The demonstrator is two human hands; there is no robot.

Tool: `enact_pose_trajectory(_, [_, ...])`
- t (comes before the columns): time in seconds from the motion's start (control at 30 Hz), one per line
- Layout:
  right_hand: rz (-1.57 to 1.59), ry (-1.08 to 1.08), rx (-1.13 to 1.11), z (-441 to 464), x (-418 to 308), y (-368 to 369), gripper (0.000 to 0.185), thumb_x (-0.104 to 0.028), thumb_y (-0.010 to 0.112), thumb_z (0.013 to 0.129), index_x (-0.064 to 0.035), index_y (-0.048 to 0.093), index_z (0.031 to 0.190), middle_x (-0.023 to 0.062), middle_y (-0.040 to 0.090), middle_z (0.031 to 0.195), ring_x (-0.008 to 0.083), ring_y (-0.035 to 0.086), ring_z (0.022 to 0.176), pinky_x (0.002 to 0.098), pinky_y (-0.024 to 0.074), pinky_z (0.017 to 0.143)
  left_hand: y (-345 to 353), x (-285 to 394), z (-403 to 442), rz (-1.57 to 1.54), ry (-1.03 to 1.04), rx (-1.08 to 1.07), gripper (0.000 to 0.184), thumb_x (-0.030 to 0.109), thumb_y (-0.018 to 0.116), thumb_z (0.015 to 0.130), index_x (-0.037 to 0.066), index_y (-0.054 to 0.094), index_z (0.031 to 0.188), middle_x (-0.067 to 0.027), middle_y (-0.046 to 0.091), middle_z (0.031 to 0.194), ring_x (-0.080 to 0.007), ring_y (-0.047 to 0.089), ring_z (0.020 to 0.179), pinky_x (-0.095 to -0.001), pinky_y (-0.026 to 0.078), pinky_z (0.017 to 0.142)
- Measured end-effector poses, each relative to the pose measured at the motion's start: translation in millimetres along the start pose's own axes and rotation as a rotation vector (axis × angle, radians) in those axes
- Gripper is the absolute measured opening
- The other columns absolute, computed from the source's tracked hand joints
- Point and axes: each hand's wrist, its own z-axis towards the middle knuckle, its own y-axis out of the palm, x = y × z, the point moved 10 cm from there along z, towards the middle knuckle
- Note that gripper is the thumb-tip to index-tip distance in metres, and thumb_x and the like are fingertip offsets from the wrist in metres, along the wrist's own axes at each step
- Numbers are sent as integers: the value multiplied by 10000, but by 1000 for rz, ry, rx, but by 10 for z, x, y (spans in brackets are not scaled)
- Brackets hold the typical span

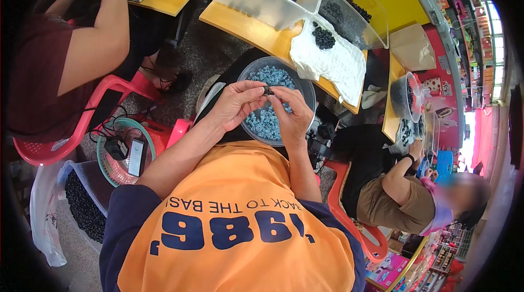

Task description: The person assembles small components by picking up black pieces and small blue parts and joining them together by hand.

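Observation:
My left hand (238,104) and my right hand (292,110) meet above a round clear tub (309,92) on my lap. Between the fingertips of both is a small round black piece (267,90), pinched from either side; its exact kind is too small to make out. Below, in the tub, lie many small blue-and-black pieces (265,122). In front of me a white cloth (327,62) hangs over the table edge, with a pile of black pieces (323,36) on it.
A clear bin (262,5) of black pieces stands on the yellow table (240,23), beside another bin (355,19). At left are a person in a dark red shirt (38,73), a green basket (106,163) and a bag (46,210). Another person (393,193) sits at right.

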Motion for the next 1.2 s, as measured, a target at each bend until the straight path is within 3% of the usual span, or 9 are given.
enact_pose_trajectory(0.1, [25, 133, -48, 4, 63, 13, 181, 3, 745, 719, -28, 691, 889, 84, 692, 890, 190, 633, 740, 272, 513, 655, -45, 25, 4, 1, 14, 36, 146, 18, 639, 863, 4, 667, 1006, -92, 686, 900, -143, 671, 780, -243, 568, 729])
enact_pose_trajectory(0.47, [-215, -50, -99, 11, -103, 43, 139, -61, 745, 730, -26, 665, 838, 91, 671, 835, 247, 626, 748, 326, 489, 681, -40, 104, 18, 203, 94, 32, 130, 11, 641, 859, 5, 657, 988, -77, 681, 900, -134, 660, 794, -257, 560, 769])
enact_pose_trajectory(0.57, [-268, -69, -112, 17, -123, 55, 142, -36, 752, 723, -16, 675, 841, 98, 676, 841, 210, 623, 698, 280, 503, 615, -5, 120, 5, 223, 117, 19, 141, 4, 643, 854, 3, 658, 995, -77, 682, 892, -125, 657, 792, -248, 557, 766])
enact_pose_trajectory(0.67, [-279, -65, -114, 10, -124, 68, 135, -43, 747, 727, -16, 669, 834, 97, 674, 836, 219, 624, 708, 287, 503, 633, -20, 151, -1, 284, 169, 50, 148, 7, 647, 852, 2, 658, 1000, -77, 682, 884, -119, 657, 784, -246, 558, 759])
enact_pose_trajectory(0.77, [-272, -83, -109, -6, -111, 75, 120, -71, 730, 745, -24, 653, 825, 95, 662, 823, 255, 623, 754, 343, 483, 701, -14, 155, -3, 279, 161, 62, 152, 10, 646, 854, -1, 658, 1005, -77, 682, 887, -118, 658, 782, -239, 558, 749])
enact_pose_trajectory(0.87, [-289, -124, -101, 0, -163, 65, 133, -39, 744, 721, -18, 666, 827, 98, 673, 830, 239, 633, 747, 307, 503, 674, -30, 154, 5, 277, 134, 67, 153, 17, 647, 856, -4, 659, 1007, -76, 681, 880, -117, 655, 768, -230, 556, 731])
enact_pose_trajectory(1.2, [-226, -188, -82, -15, -188, 79, 140, -29, 731, 727, -18, 643, 835, 97, 660, 829, 244, 627, 769, 336, 484, 693, -88, 39, 53, 185, 8, 9, 139, 48, 630, 879, 2, 662, 1006, -71, 674, 886, -120, 647, 760, -242, 555, 714])
